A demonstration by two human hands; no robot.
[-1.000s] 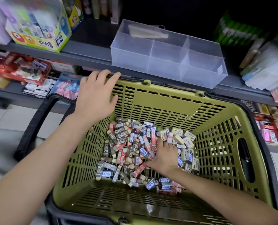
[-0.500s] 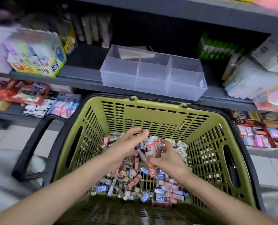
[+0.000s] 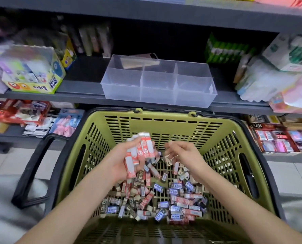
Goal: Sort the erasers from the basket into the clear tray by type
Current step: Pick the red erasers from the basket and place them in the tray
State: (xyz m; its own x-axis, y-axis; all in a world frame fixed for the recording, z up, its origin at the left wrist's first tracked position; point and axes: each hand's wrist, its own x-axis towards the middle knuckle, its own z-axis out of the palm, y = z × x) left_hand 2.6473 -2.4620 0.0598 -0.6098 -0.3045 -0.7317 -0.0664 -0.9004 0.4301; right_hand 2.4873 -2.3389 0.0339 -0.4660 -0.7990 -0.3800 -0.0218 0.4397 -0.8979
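Plainly, one green basket holds dozens of loose erasers. The left hand grips perhaps six red-and-white erasers, fanned above the heap. The right hand curls beside it; blur hides whether it pinches anything. One clear tray, three compartments, sits on the shelf.

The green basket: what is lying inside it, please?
A loose pile of erasers in red, blue and dark sleeves lies on the floor of the basket. The left hand, holding a red-and-white bunch, and the right hand cover the pile's far part.
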